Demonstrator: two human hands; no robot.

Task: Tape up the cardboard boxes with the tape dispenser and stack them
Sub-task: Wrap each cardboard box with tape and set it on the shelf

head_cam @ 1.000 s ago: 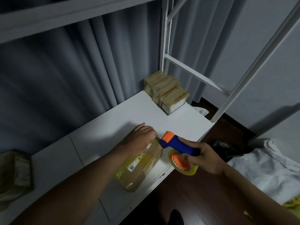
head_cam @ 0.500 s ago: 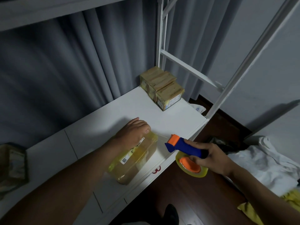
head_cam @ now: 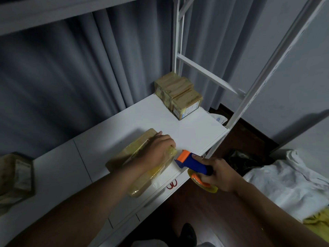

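Left hand (head_cam: 158,150) lies palm-down on top of a tape-wrapped cardboard box (head_cam: 140,161), fingers bent over its far right end, pressing on it. The box lies flat on the white desk (head_cam: 187,129), near the front edge, its long side running diagonally from near left to far right; its surface looks glossy and yellowish under the tape. Right hand (head_cam: 219,173) grips the blue handle of a tape dispenser (head_cam: 194,164), fingers curled round it, thumb on top. The dispenser's orange head sits just beside the right end of the box, close to the left fingertips; cannot tell if it touches the box. A yellowish tape roll (head_cam: 203,182) with an orange hub hangs under the handle, partly hidden by the right hand, out past the desk edge over the dark floor (head_cam: 195,207). At the far right corner of the desk stands a group of taped boxes (head_cam: 178,95), pressed together, the nearest showing a white label. Another taped box (head_cam: 16,177) sits at the far left edge, blurred. Red marking (head_cam: 171,184) on the desk front below the box, unreadable. Grey curtain (head_cam: 71,77) behind the desk, white metal frame (head_cam: 249,97) to the right, white cloth (head_cam: 288,182) heaped at right.
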